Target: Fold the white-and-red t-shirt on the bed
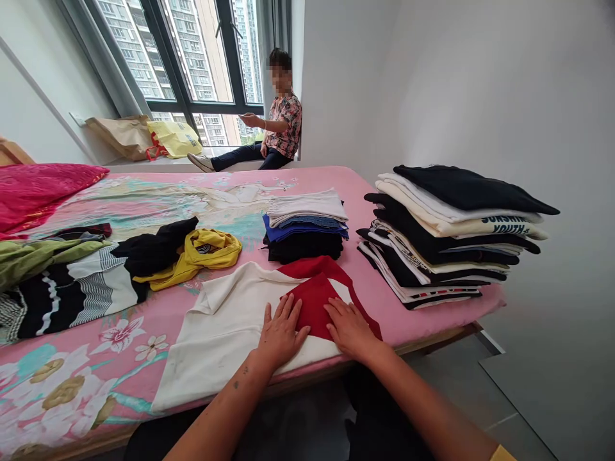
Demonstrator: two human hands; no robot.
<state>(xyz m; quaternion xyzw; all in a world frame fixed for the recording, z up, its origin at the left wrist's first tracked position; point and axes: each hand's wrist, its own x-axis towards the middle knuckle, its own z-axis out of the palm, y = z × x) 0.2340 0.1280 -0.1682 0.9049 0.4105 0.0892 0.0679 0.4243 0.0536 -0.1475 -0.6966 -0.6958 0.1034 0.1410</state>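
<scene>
A white shirt with red sleeves (225,320) lies spread near the front edge of the bed (96,365). My left hand (281,333) rests flat on it, fingers spread, partly over a folded-in red sleeve. My right hand (350,328) lies flat beside it on the same red part, fingers stretched out. Neither hand grips anything.
A small folded stack (305,224) and a taller folded pile (446,237) sit at the bed's right. Unfolded clothes lie at left: yellow garment (202,253), black garment (154,250), striped fabric (72,291), green garment (38,256). A person (276,125) sits on the window ledge by bags (148,137).
</scene>
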